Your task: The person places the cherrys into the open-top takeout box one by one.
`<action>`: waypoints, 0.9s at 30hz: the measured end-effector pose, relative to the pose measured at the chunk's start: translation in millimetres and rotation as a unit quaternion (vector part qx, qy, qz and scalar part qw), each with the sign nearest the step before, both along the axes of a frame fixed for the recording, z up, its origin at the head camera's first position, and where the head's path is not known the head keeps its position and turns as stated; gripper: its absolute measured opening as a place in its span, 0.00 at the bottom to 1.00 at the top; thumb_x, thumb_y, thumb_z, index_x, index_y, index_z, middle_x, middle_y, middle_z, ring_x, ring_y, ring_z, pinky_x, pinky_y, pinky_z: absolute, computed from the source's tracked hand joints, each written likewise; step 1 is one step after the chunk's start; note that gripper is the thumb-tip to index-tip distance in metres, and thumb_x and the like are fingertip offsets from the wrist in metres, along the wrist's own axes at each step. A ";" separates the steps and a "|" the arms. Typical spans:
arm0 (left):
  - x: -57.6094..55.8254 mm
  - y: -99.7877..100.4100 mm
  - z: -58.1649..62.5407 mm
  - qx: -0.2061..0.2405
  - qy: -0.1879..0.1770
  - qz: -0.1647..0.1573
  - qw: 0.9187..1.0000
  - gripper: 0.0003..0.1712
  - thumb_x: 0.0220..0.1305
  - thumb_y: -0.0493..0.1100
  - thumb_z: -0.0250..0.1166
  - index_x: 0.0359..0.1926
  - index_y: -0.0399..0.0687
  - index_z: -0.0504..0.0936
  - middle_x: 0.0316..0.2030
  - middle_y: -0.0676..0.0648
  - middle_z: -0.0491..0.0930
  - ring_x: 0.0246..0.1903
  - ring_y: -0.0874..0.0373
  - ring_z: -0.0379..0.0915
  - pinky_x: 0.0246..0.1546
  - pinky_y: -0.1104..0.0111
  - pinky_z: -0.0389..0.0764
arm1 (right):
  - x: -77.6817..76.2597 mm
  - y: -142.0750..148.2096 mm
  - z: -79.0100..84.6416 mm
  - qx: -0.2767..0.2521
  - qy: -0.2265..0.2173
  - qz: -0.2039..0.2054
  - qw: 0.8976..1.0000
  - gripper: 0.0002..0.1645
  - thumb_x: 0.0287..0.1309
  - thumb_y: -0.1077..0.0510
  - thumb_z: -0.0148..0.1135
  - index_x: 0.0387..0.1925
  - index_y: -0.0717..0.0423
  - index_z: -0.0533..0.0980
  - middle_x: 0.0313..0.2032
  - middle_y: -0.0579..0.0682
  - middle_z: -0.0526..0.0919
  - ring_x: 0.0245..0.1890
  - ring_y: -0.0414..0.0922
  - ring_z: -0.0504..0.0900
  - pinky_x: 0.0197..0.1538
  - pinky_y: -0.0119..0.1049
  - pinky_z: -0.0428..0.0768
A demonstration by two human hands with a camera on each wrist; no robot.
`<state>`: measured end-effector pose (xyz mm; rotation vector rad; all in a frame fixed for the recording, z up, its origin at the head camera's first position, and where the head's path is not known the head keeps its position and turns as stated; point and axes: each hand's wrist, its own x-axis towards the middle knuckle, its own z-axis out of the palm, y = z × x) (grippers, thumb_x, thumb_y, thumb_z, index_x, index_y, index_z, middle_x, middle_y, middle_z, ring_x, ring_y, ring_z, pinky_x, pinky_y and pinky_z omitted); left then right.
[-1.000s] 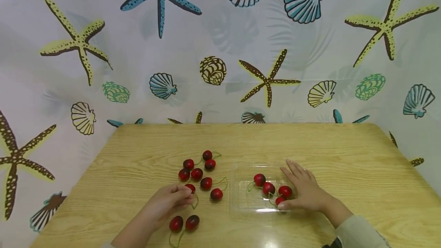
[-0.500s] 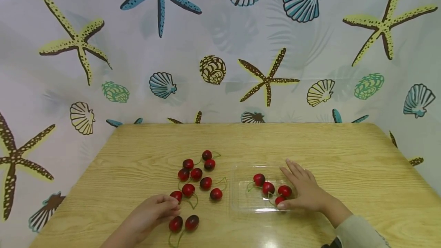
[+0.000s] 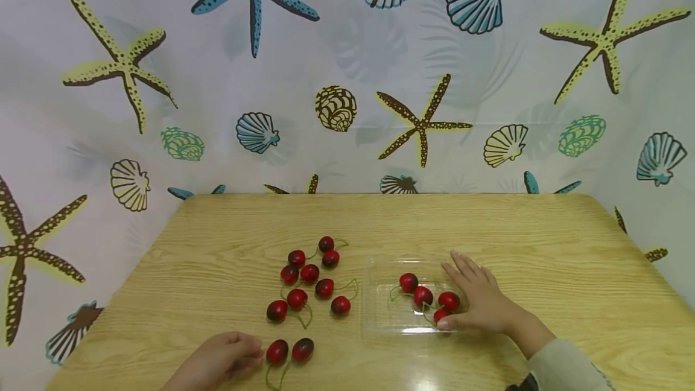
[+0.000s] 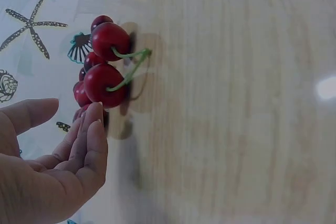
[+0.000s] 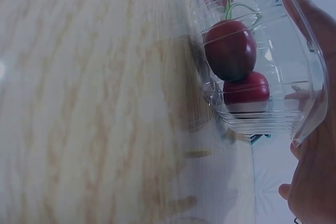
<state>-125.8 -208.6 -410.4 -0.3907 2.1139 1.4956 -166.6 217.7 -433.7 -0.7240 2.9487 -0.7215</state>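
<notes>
My left hand (image 3: 219, 358) is low over the table with thumb and fingers apart. Its fingertips are beside a pair of dark red cherries (image 3: 277, 352) joined by green stems; in the left wrist view the fingertips appear just by the nearer cherry (image 4: 106, 85), and nothing lies between thumb and fingers. Several more cherries (image 3: 309, 273) lie in a loose group beyond. My right hand (image 3: 480, 300) rests with straight, spread fingers against the right end of a clear plastic box (image 3: 374, 321). Inside it are several cherries (image 5: 230, 50), some close to my right thumb.
The wooden table (image 3: 516, 228) backs onto a white cloth (image 3: 304, 65) printed with starfish and shells. The box stands right of the loose cherries, a short distance from the nearest one (image 3: 341, 305).
My left hand has moved nearer and to the left, from beside one cherry past another to the stem-joined pair. That uncovered cherries it had hidden. The right hand and box stay put.
</notes>
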 end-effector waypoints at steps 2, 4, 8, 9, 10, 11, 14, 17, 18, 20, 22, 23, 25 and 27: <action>1.9 -0.3 -3.0 -0.006 -0.005 0.006 1.000 0.14 0.60 0.36 0.50 0.41 0.26 0.70 0.33 0.43 0.75 0.32 0.55 0.73 0.40 0.62 0.73 | 0.2 0.2 0.5 0.000 0.001 0.000 1.000 0.61 0.34 0.31 0.61 0.62 0.63 0.51 0.63 0.62 0.43 0.62 0.58 0.40 0.54 0.63 0.42; 3.6 -0.2 -6.2 -0.011 -0.013 0.010 1.000 0.14 0.60 0.36 0.50 0.40 0.26 0.71 0.32 0.43 0.75 0.32 0.55 0.73 0.39 0.62 0.74 | 0.2 0.4 0.7 0.001 0.002 0.001 1.000 0.61 0.34 0.31 0.61 0.62 0.63 0.51 0.63 0.62 0.43 0.62 0.58 0.40 0.54 0.63 0.42; 6.1 0.9 -11.7 -0.036 -0.027 -0.003 0.999 0.14 0.60 0.37 0.51 0.39 0.28 0.73 0.30 0.45 0.76 0.31 0.56 0.74 0.38 0.63 0.75 | 0.1 0.8 0.6 -0.001 0.001 0.003 1.000 0.61 0.34 0.31 0.61 0.62 0.63 0.51 0.64 0.61 0.42 0.62 0.58 0.40 0.54 0.63 0.41; 6.5 0.8 -12.5 -0.039 -0.028 -0.011 0.999 0.14 0.60 0.38 0.51 0.39 0.28 0.74 0.29 0.46 0.77 0.31 0.56 0.74 0.37 0.64 0.75 | 0.1 0.9 0.5 -0.002 0.001 0.003 1.000 0.60 0.34 0.31 0.61 0.62 0.63 0.51 0.64 0.61 0.42 0.62 0.58 0.40 0.54 0.63 0.41; 6.9 0.7 -13.2 -0.041 -0.027 -0.021 0.999 0.14 0.60 0.38 0.51 0.39 0.28 0.74 0.29 0.46 0.77 0.31 0.56 0.74 0.36 0.64 0.75 | -0.1 1.0 0.4 -0.004 0.001 0.004 1.000 0.60 0.34 0.31 0.61 0.62 0.63 0.51 0.64 0.61 0.42 0.62 0.58 0.40 0.54 0.63 0.41; 7.1 0.2 -13.7 -0.037 -0.027 -0.031 0.998 0.14 0.60 0.39 0.51 0.39 0.28 0.74 0.29 0.46 0.77 0.31 0.56 0.74 0.36 0.65 0.75 | 0.0 1.1 0.2 -0.004 0.001 0.005 1.000 0.60 0.34 0.31 0.61 0.62 0.63 0.51 0.64 0.61 0.42 0.62 0.58 0.40 0.54 0.63 0.41; 7.4 -0.2 -15.2 -0.024 -0.029 -0.051 0.998 0.15 0.59 0.40 0.53 0.38 0.29 0.75 0.28 0.47 0.77 0.31 0.56 0.74 0.36 0.65 0.75 | 0.1 1.1 0.0 -0.007 0.002 0.006 1.000 0.60 0.34 0.31 0.61 0.62 0.62 0.51 0.64 0.61 0.42 0.62 0.58 0.39 0.54 0.63 0.41; 7.4 1.6 -16.9 -0.025 -0.033 -0.063 0.997 0.16 0.57 0.42 0.56 0.38 0.30 0.76 0.28 0.47 0.78 0.31 0.56 0.74 0.35 0.65 0.76 | 0.4 0.8 0.2 -0.009 0.000 0.006 1.000 0.60 0.34 0.31 0.61 0.62 0.62 0.51 0.64 0.61 0.42 0.62 0.58 0.39 0.54 0.63 0.40; 7.8 3.2 -17.5 -0.031 -0.033 -0.063 0.997 0.17 0.57 0.43 0.57 0.37 0.30 0.76 0.28 0.47 0.78 0.30 0.57 0.74 0.35 0.65 0.76 | 0.4 0.8 0.2 -0.010 -0.001 0.007 1.000 0.60 0.34 0.31 0.61 0.62 0.62 0.51 0.64 0.61 0.42 0.62 0.58 0.39 0.54 0.63 0.40; 8.6 5.1 -18.4 -0.037 -0.033 -0.069 0.996 0.18 0.55 0.45 0.59 0.37 0.31 0.77 0.27 0.48 0.78 0.29 0.57 0.74 0.33 0.65 0.76 | 0.3 1.0 0.2 -0.010 -0.001 0.008 1.000 0.60 0.34 0.31 0.61 0.62 0.62 0.51 0.64 0.60 0.42 0.62 0.57 0.39 0.54 0.63 0.40; 9.8 6.3 -18.9 -0.039 -0.026 -0.079 0.996 0.17 0.54 0.45 0.59 0.36 0.32 0.77 0.27 0.48 0.78 0.28 0.58 0.74 0.32 0.65 0.76 | -0.2 1.2 0.1 -0.008 0.000 0.008 1.000 0.60 0.34 0.31 0.61 0.62 0.62 0.51 0.64 0.60 0.42 0.62 0.57 0.39 0.54 0.63 0.41; 10.2 6.8 -19.0 -0.040 -0.025 -0.082 0.996 0.17 0.54 0.44 0.60 0.36 0.32 0.77 0.27 0.48 0.78 0.28 0.58 0.74 0.32 0.65 0.76 | -0.3 1.4 0.0 -0.008 0.001 0.009 1.000 0.60 0.34 0.31 0.61 0.62 0.62 0.51 0.64 0.60 0.42 0.62 0.57 0.40 0.54 0.63 0.41; 10.3 7.2 -19.9 -0.036 -0.026 -0.088 0.995 0.16 0.54 0.44 0.59 0.36 0.32 0.77 0.27 0.48 0.78 0.28 0.58 0.74 0.32 0.65 0.76 | -0.6 1.7 0.3 -0.007 0.004 0.010 1.000 0.60 0.34 0.31 0.61 0.62 0.63 0.51 0.64 0.61 0.43 0.62 0.57 0.40 0.54 0.63 0.41; 10.1 8.4 -20.9 -0.041 -0.025 -0.090 0.995 0.15 0.54 0.43 0.59 0.36 0.31 0.77 0.27 0.48 0.78 0.28 0.58 0.74 0.32 0.65 0.76 | -0.8 2.0 0.7 -0.007 0.005 0.010 1.000 0.60 0.34 0.31 0.61 0.62 0.63 0.51 0.64 0.61 0.43 0.62 0.57 0.40 0.54 0.63 0.41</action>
